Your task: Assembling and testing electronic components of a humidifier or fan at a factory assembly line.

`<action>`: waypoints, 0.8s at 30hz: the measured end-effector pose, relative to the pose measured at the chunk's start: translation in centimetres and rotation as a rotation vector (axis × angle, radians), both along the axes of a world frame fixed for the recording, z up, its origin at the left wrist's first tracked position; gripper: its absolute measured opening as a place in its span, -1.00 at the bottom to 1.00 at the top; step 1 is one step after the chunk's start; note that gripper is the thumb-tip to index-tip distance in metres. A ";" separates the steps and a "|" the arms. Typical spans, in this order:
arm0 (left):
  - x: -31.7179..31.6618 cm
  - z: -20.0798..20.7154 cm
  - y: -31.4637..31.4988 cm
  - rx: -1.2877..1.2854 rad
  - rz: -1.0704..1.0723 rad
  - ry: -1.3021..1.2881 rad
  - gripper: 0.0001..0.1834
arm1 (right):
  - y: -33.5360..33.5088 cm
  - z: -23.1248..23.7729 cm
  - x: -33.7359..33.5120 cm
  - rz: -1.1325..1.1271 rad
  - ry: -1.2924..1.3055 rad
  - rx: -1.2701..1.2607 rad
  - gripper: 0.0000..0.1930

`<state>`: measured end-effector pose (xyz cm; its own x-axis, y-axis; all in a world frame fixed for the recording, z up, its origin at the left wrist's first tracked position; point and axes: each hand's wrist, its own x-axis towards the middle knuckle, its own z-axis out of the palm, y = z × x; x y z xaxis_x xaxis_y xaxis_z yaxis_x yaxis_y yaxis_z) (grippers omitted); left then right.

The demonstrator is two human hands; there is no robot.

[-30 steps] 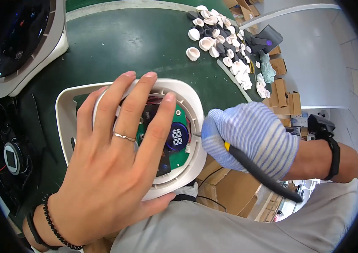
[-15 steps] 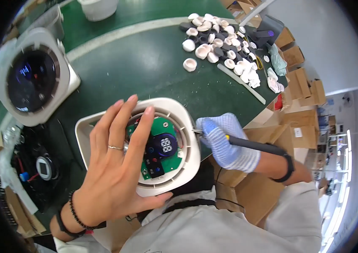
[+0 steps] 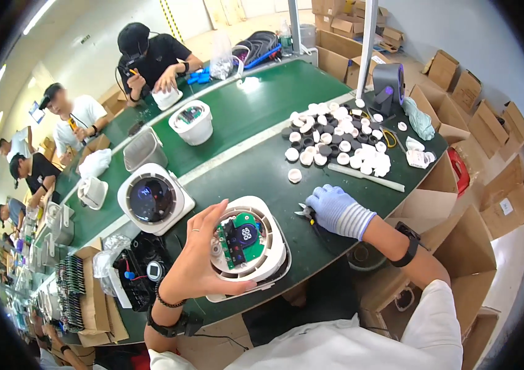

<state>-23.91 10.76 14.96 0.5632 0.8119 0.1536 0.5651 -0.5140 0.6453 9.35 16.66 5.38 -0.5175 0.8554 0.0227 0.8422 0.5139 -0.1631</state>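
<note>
A white rounded appliance housing (image 3: 276, 259) stands tilted on the green bench in front of me. Inside its ring sits a green circuit board (image 3: 253, 248) with a small dark round display. My bare left hand (image 3: 197, 256) grips the housing from the left, fingers at the upper rim and thumb along the near edge. To the right, my right hand (image 3: 339, 213) wears a blue-and-white knit glove. Its fingers are curled at a pair of side cutters (image 3: 309, 214), jaws pointing left, clear of the housing. The glove partly hides the cutters' handles.
Behind the cutters lies a pile of white and dark caps (image 3: 336, 139), with a pale strip (image 3: 367, 177) before it. At left stand another white unit with a black round face (image 3: 151, 200) and black parts (image 3: 142, 265). Co-workers sit along the far side. Cardboard boxes (image 3: 465, 240) stand right.
My view has lifted, bringing the far bench and co-workers in. The side cutters and my right hand have come away from the housing's right side. My left hand has shifted to the housing's left edge.
</note>
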 end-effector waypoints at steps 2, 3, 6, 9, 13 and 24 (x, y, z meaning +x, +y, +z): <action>-0.3 1.9 0.1 0.061 0.043 -0.004 0.44 | -0.3 0.8 0.3 0.164 0.149 0.372 -0.61; -0.5 2.6 0.4 0.083 0.066 -0.028 0.44 | -0.9 2.3 -0.5 0.176 0.159 0.380 -0.61; 0.8 3.8 3.7 0.030 0.181 -0.344 0.37 | -3.2 4.4 -3.9 0.628 0.507 0.043 -0.55; 3.2 5.3 9.6 0.214 0.380 -0.245 0.28 | -2.7 3.0 -4.7 0.632 0.115 -0.103 -0.59; 5.3 7.3 16.4 0.347 0.670 -0.179 0.28 | -0.7 10.9 2.3 0.484 0.267 0.065 -0.69; 12.0 -5.0 35.6 0.185 1.147 -0.021 0.42 | 32.2 4.8 2.0 -0.197 0.265 0.385 -0.74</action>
<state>-11.92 46.32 9.96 -0.4922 0.8080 0.3239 0.7504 0.2053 0.6283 11.38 48.89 10.22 -0.2809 0.8398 0.4646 0.8846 0.4143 -0.2142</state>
